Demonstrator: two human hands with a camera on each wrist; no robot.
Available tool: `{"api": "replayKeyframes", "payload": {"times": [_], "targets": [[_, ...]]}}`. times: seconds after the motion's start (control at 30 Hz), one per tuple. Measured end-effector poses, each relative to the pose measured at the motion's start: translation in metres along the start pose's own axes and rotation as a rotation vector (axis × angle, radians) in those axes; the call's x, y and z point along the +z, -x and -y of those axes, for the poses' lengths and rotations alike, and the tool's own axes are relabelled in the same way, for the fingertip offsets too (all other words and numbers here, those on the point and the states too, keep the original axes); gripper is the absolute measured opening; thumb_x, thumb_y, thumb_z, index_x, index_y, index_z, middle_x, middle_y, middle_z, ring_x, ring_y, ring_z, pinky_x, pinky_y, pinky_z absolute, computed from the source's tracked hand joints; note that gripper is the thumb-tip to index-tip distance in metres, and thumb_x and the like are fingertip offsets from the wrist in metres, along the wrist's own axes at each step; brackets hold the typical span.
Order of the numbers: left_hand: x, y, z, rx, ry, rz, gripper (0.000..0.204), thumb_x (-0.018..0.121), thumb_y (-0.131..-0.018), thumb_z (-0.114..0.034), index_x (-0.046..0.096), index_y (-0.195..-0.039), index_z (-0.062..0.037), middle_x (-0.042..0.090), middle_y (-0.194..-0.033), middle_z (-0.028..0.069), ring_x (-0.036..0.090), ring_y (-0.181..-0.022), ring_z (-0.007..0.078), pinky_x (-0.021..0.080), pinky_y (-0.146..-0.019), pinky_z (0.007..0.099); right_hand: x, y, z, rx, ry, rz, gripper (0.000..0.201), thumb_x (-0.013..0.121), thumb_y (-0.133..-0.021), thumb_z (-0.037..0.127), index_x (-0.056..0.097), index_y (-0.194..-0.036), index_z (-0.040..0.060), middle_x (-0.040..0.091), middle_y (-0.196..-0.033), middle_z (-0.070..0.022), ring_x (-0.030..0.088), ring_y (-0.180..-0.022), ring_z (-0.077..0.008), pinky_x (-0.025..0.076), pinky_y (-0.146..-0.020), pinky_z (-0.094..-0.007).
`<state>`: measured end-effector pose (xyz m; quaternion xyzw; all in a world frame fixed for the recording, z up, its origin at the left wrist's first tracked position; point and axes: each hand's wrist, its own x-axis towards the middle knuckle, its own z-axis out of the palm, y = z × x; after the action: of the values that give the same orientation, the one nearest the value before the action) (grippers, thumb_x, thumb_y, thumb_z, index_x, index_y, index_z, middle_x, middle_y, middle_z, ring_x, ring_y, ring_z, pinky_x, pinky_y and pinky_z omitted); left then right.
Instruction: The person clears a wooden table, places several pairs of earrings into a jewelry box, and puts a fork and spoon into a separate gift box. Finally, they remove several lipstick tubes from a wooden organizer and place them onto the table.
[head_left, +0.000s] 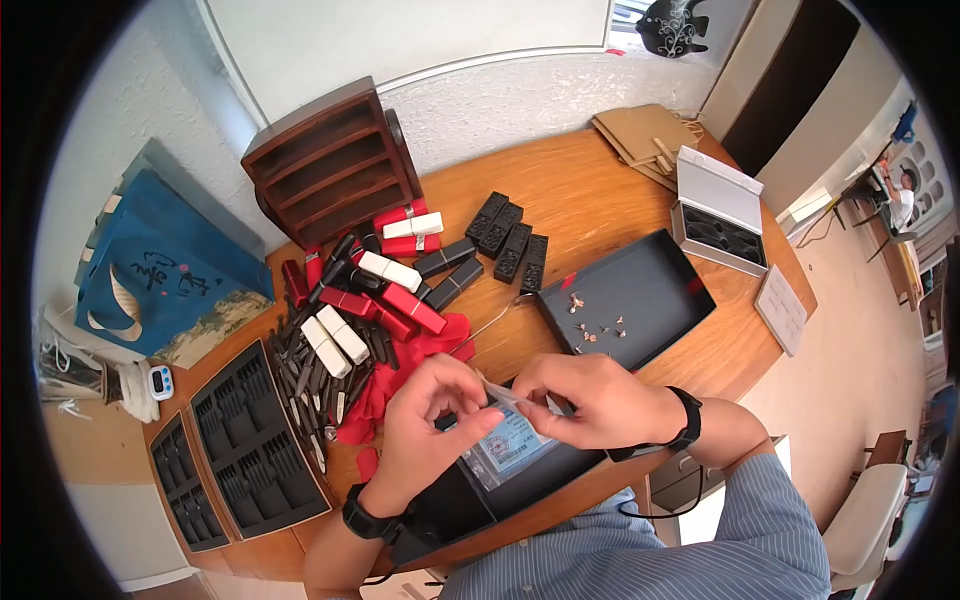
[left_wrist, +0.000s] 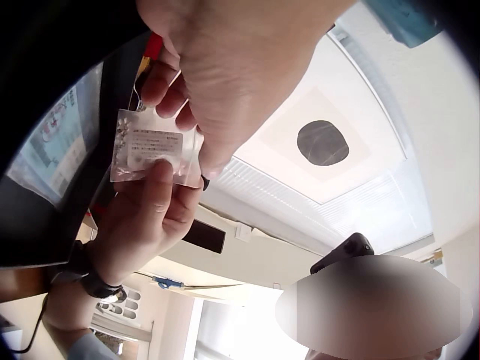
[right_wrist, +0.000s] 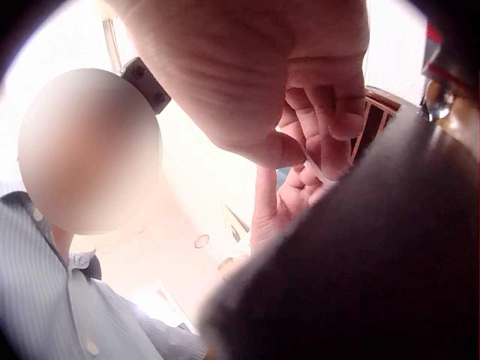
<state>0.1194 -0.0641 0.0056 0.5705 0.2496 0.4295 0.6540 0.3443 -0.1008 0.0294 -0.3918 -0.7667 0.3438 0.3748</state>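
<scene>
Between both hands is a small clear plastic bag (left_wrist: 124, 142) with a printed white label and tiny pieces showing inside along one side. My right hand (head_left: 600, 400) pinches it, the thumb lying across the label in the left wrist view. My left hand (head_left: 435, 425) holds the bag's opposite edge with curled fingers and thumb. Under the hands lies a larger clear bag with a blue printed card (head_left: 510, 450), on a black tray (head_left: 450, 510) at the table's near edge. Beyond the right hand, a second black tray (head_left: 640, 300) carries several small metallic pieces.
Left of the hands lies a pile of red, white and black boxes (head_left: 400, 300) with dark slim pieces. A wooden shelf (head_left: 330, 165) stands behind it, and black slotted trays (head_left: 240, 430) lie at left. An open grey box (head_left: 720, 215) sits at the far right.
</scene>
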Motion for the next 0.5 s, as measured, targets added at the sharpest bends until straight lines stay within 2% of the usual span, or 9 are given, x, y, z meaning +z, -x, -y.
{"api": "replayKeyframes", "payload": {"times": [0.03,0.1,0.2,0.3,0.5], "targets": [[0.002,0.0,-0.003,0.0,0.0,-0.001,0.019,0.075,-0.087,0.001,0.064,-0.103,0.0003,0.062,-0.097,0.004,0.061,-0.079,0.0083,0.048,-0.067,0.0215,-0.001,0.0,0.001,-0.001,0.0,0.001,0.018,0.07,-0.087,0.005,0.059,-0.102,0.0036,0.066,-0.084,-0.0096,0.067,-0.07,-0.0261,0.052,-0.059,-0.0358],[0.006,-0.001,-0.011,-0.085,-0.095,-0.023,0.023,0.074,-0.088,0.003,0.061,-0.107,0.0004,0.058,-0.101,0.0034,0.059,-0.082,0.0073,0.048,-0.069,0.0208,-0.002,-0.001,0.003,0.081,-0.124,-0.002,0.014,0.069,-0.089,0.005,0.062,-0.101,0.0028,0.067,-0.077,-0.0088,0.066,-0.062,-0.0201,0.05,-0.055,-0.0322],[-0.004,0.001,-0.003,-0.033,-0.172,-0.022,0.016,0.069,-0.09,0.003,0.059,-0.103,0.0014,0.055,-0.102,0.006,0.056,-0.088,0.01,0.047,-0.073,0.0237,-0.001,-0.002,0.004,0.131,-0.156,0.036,0.012,0.07,-0.09,0.006,0.062,-0.099,0.0024,0.066,-0.073,-0.0077,0.064,-0.06,-0.0175,0.049,-0.054,-0.0308],[-0.004,-0.001,-0.004,-0.035,-0.154,0.04,0.015,0.072,-0.09,0.001,0.063,-0.102,0.0028,0.059,-0.1,0.0052,0.059,-0.081,0.0078,0.049,-0.068,0.0219,-0.001,-0.003,0.003,0.13,-0.18,0.016,0.012,0.071,-0.09,0.008,0.063,-0.097,0.0022,0.066,-0.072,-0.0076,0.064,-0.059,-0.0179,0.049,-0.054,-0.0305],[-0.002,-0.001,-0.009,-0.052,-0.222,0.075,0.01,0.073,-0.09,-0.001,0.067,-0.096,0.0026,0.063,-0.094,0.0058,0.061,-0.078,0.0083,0.049,-0.067,0.0215,0.003,-0.003,-0.002,0.087,-0.156,-0.016,0.015,0.074,-0.091,0.011,0.065,-0.1,0.0026,0.068,-0.075,-0.008,0.063,-0.059,-0.0173,0.048,-0.054,-0.0302]]}}
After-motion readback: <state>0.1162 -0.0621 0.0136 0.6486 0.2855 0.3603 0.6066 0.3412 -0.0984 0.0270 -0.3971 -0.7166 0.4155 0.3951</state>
